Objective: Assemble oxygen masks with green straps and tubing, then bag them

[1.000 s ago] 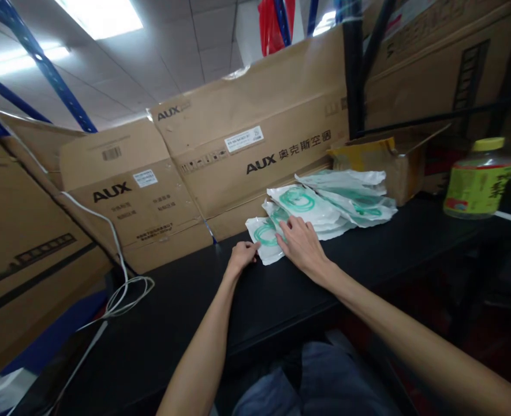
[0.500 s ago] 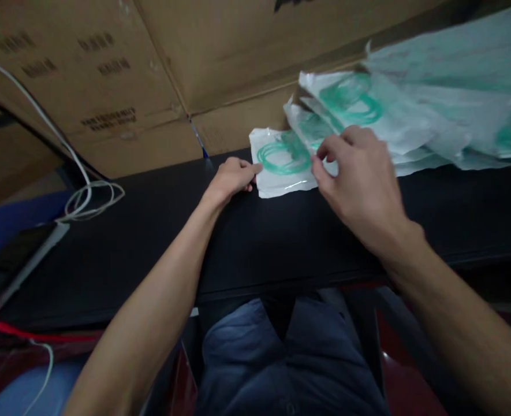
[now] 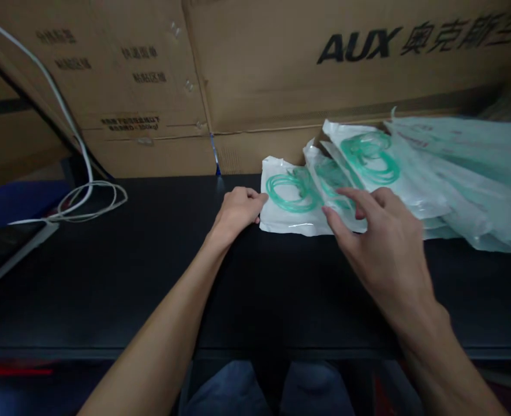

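- Cable (image 3: 86, 196), white, lies coiled at the far left of the black table (image 3: 108, 277), near a flat dark device (image 3: 8, 248).
- Left hand (image 3: 238, 211) rests on the table with its fingers curled together against the left edge of the nearest pouch (image 3: 292, 199); whether they grip it cannot be told.
- That pouch is white with a coil of green tubing inside. It lies flat at the back of the table, just in front of the cardboard boxes (image 3: 281, 58).
- Right hand (image 3: 385, 248) hovers low over the overlapping second pouch (image 3: 328, 179), fingers loosely spread, thumb and forefinger apart at its near edge.
- More pouches (image 3: 454, 173) fan out to the right, partly stacked on one another.
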Demonstrator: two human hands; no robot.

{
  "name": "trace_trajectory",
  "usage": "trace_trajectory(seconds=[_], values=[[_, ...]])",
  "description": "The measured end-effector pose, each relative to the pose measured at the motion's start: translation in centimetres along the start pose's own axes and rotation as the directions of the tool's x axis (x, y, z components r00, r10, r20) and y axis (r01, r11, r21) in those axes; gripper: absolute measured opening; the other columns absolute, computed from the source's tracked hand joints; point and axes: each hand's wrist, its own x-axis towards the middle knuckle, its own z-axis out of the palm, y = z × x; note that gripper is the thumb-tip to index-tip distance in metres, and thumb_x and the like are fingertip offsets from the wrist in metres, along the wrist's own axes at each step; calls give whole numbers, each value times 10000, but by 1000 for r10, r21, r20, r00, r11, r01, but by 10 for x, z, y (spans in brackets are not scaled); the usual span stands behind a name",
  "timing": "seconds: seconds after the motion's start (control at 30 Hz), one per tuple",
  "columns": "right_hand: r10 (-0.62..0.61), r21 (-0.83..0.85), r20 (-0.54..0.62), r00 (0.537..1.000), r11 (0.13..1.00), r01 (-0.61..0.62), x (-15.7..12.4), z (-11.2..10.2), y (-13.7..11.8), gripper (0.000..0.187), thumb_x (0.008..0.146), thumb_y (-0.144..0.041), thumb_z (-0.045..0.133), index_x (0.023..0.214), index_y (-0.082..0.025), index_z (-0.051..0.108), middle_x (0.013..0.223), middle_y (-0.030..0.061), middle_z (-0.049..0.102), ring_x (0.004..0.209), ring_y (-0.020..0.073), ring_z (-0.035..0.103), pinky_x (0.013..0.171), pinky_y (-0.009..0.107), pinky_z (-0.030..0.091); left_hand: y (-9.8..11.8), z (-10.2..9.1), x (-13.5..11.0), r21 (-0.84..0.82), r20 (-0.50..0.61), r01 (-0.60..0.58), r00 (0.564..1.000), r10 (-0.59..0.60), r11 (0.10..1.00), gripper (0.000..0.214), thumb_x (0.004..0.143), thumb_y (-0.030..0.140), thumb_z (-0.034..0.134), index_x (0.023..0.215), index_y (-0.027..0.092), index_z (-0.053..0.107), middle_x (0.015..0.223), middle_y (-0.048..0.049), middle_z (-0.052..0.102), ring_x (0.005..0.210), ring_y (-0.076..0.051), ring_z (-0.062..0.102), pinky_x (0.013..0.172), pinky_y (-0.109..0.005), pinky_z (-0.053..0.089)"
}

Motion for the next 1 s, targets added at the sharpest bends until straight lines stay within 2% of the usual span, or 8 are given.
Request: trace_trajectory(seconds=[0.23,0.37,0.47,0.63,0.7,0.8,0.93,1.0], values=[[24,-138,108,994,990,-9,0,4,-1,310,979,-308,556,1232,-165,663,909,105,619,844,277,608,717,366,414,6,9,24,-27,28,-25,999,26,999,349,858,472,682,651,194,639,495,-21,592,699,-234,653,695,-324,448],[17,-139,149,989,990,4,-3,5,-3,231,994,-230,499,1077,-166,705,931,124,656,883,284,628,738,371,390,6,-6,9,-168,-31,-60,998,56,984,306,931,439,642,855,144,665,787,-17,684,767,-177,663,776,-360,530],[-36,-79,93,995,996,43,-3,7,-2,229,972,-155,500,921,-173,722,850,106,674,804,263,643,724,366,395,2,-28,-9,-312,-93,-120,991,96,942,306,962,431,612,995,132,669,940,-42,706,813,-174,680,770,-363,565],[-40,123,-111,993,991,54,-17,-4,-23,242,1007,-295,502,945,-173,701,851,81,668,741,207,633,732,335,449,-12,-61,-32,-506,-218,-254,962,162,824,434,857,529,655,952,109,709,854,-84,747,798,-215,700,701,-306,539],[-7,498,-181,983,862,98,-30,-13,-44,319,1013,-292,489,791,-168,682,716,40,609,633,161,582,652,287,441,-17,-66,-37,-561,-282,-298,946,160,772,501,812,568,663,984,99,707,859,-99,755,796,-234,704,686,-299,531],[29,807,24,999,589,-37,-41,-16,-76,331,988,-282,506,776,-169,734,673,27,604,596,147,556,574,272,393,-20,-67,-43,-622,-362,-358,920,150,696,563,794,589,671,1083,106,682,921,-107,757,811,-240,706,701,-304,534],[300,938,329,895,6,-347,-28,-1,-96,353,845,-396,693,1025,-103,769,719,41,690,507,110,482,538,269,376,-19,-61,-49,-663,-410,-415,898,162,623,543,813,596,677,1110,142,662,935,-79,751,798,-222,697,696,-289,528],[333,916,401,854,-143,-374,-19,8,-96,483,793,-437,744,1093,-58,740,600,18,660,465,102,453,520,263,366,-18,-57,-52,-668,-413,-443,889,196,599,501,826,586,683,1092,163,658,940,-59,744,808,-209,687,699,-271,519]])
